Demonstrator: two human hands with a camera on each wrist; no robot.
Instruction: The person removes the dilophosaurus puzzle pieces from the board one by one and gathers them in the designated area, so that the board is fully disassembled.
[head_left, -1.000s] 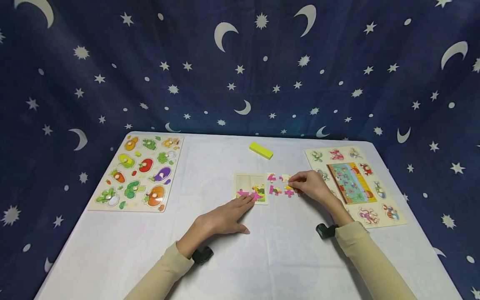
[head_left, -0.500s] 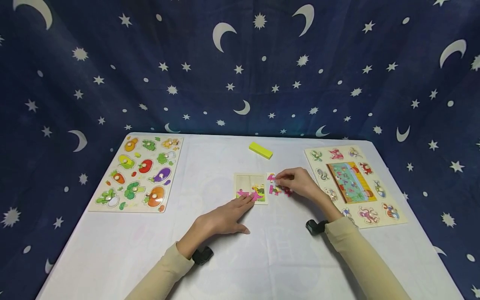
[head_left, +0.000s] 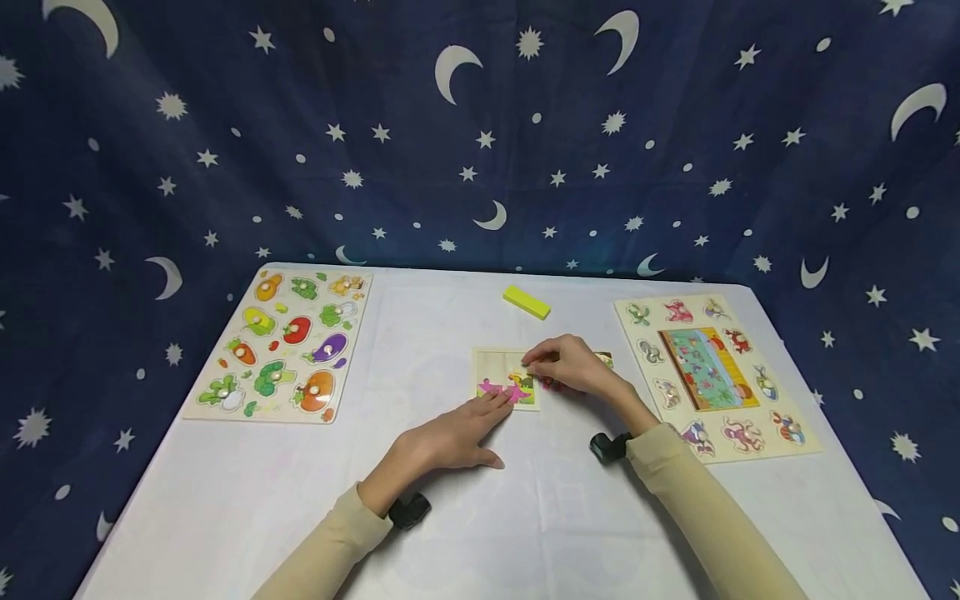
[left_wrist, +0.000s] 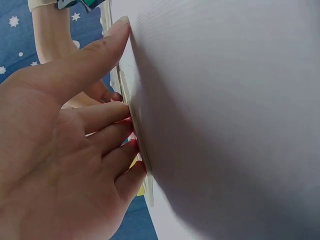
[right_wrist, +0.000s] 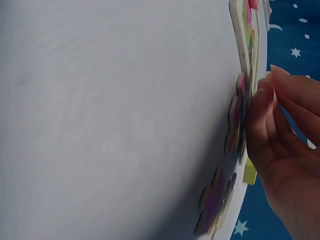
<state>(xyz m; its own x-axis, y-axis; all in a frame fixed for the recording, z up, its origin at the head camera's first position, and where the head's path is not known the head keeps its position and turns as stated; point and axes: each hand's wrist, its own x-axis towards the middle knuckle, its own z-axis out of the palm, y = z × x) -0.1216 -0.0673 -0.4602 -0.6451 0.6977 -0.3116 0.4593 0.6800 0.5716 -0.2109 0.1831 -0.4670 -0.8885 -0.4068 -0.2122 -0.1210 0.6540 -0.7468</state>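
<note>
A small wooden puzzle tray (head_left: 492,362) lies mid-table, with pink and green jigsaw pieces (head_left: 521,386) along its lower part and right side. My left hand (head_left: 452,435) rests its extended fingers on the tray's near edge, thumb spread apart on the tablecloth side. Over the tray's right edge, my right hand (head_left: 573,365) pinches a small puzzle piece (right_wrist: 268,75) between thumb and forefinger; the fingertips hide most of it. Several loose puzzle pieces (right_wrist: 212,202) lie on the table below the right hand, partly covered by it in the head view.
A yellow block (head_left: 527,302) lies behind the tray. At the left is a vegetable peg board (head_left: 285,383); at the right, a sea-animal peg board (head_left: 645,318) with a picture in its centre. A dark blue curtain (head_left: 390,108) with moons and stars hangs behind the table.
My right hand has moved left from the loose pieces to the tray's right edge, carrying a puzzle piece. My left hand stays in place on the tray.
</note>
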